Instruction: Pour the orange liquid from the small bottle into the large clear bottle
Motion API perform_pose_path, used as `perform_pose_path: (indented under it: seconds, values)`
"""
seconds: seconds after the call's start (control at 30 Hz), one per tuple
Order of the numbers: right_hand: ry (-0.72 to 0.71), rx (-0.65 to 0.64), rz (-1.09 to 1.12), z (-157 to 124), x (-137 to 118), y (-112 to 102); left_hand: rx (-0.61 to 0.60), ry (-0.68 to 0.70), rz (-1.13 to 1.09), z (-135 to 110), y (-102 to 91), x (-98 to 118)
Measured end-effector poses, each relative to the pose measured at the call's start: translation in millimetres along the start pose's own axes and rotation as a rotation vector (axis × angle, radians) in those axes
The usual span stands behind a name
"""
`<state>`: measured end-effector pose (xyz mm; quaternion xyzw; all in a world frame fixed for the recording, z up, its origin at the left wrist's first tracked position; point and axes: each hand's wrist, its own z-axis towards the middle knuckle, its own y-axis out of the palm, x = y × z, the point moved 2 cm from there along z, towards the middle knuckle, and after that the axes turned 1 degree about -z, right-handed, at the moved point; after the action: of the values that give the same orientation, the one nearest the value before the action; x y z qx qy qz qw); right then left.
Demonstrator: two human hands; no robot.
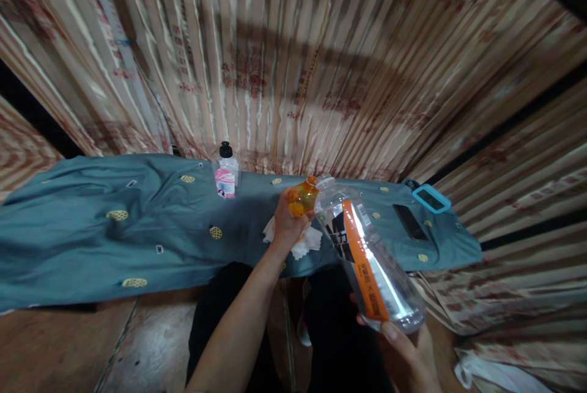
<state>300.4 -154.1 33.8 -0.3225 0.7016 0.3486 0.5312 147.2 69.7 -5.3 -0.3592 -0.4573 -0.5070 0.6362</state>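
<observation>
Clear plastic bottle [367, 252] held in mid-air between both hands, over the near edge of the blue cloth [92, 228].

Looks empty, so probably light, thin-walled, dentable and slick. Right hand [408, 350] wraps the base, the firmest hold. Left hand [287, 222] is closed on the orange cap [302, 197] at the mouth. Long axis slants from the base at lower right to the mouth at upper left.

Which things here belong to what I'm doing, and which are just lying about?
In hand: large clear bottle, right hand; small orange bottle, left hand.
Lying about: pink-labelled bottle, phone, blue-framed case, white tissue, teal cloth.
</observation>
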Motion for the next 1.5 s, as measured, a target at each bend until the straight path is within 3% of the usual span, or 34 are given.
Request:
perform_pose_path:
  seconds: [0.17,0.7,1.5]
  values:
    - [0.000,-0.004,0.099,-0.4,-0.1,0.2,0.002,0.000,-0.003,-1.0,0.1,0.7]
    - [0.016,-0.018,0.124,-2.8,-0.4,-2.7,0.000,0.034,0.055,-1.7,2.1,-0.7]
    - [0.011,0.014,0.013,-9.1,-0.8,-2.0,0.009,0.071,0.193,2.4,0.8,-7.8]
